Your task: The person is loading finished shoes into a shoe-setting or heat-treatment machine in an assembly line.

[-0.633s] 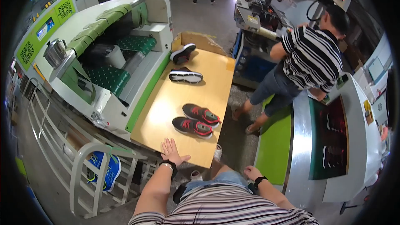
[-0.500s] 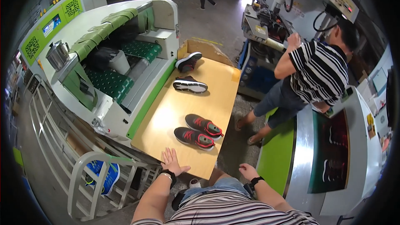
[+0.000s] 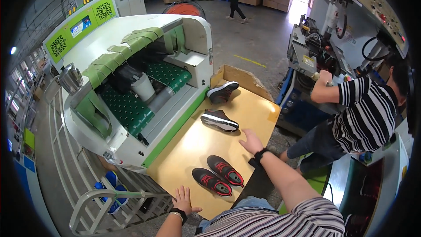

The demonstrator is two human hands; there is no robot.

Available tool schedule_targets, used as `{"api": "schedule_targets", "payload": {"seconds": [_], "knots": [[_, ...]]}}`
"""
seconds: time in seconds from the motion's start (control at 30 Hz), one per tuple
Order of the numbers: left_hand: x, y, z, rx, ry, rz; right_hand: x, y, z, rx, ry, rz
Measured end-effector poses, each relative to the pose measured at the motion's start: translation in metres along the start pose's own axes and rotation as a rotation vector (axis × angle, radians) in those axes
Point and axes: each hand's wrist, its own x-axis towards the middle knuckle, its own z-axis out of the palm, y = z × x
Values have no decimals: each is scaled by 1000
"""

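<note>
My left hand [image 3: 184,200] rests with spread fingers on the near left edge of a light wooden tabletop [image 3: 177,166], holding nothing. Over the table's right side reaches my right hand [image 3: 251,141], open and empty, its fingertips a little short of a black sneaker lying on its side [image 3: 220,120] with the white sole facing me. Farther back another dark sneaker [image 3: 222,92] lies tilted near the table's far corner. Between my hands, two black sneakers with red laces, the left one [image 3: 212,181] and the right one [image 3: 225,170], stand upright side by side.
On the left stands a white and green machine [image 3: 201,39] with a green perforated belt [image 3: 169,77]. Blue shoes [image 3: 113,188] sit on a metal rack below it. A person in a striped shirt [image 3: 366,109] works at a machine on the right. A cardboard box [image 3: 241,77] adjoins the table's far end.
My right hand has moved from beside my body out over the table towards the shoe on its side. My left hand stays on the table edge. The view has shifted upward.
</note>
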Motion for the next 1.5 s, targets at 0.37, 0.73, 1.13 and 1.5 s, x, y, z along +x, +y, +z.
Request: {"api": "schedule_targets", "payload": {"seconds": [0.37, 0.73, 1.13, 1.5], "knots": [[-3, 13, 4, 6, 23, -116, 98, -17, 53, -393, -420, 16], [4, 27, -15, 87, -9, -126, 33, 123, -33, -142, -204, -23], [6, 22, -10, 13, -67, -162, -20, 20, 13, 413, -350, 234], [0, 18, -9, 53, -32, -149, 133, 24, 10, 170, -757, 174]]}}
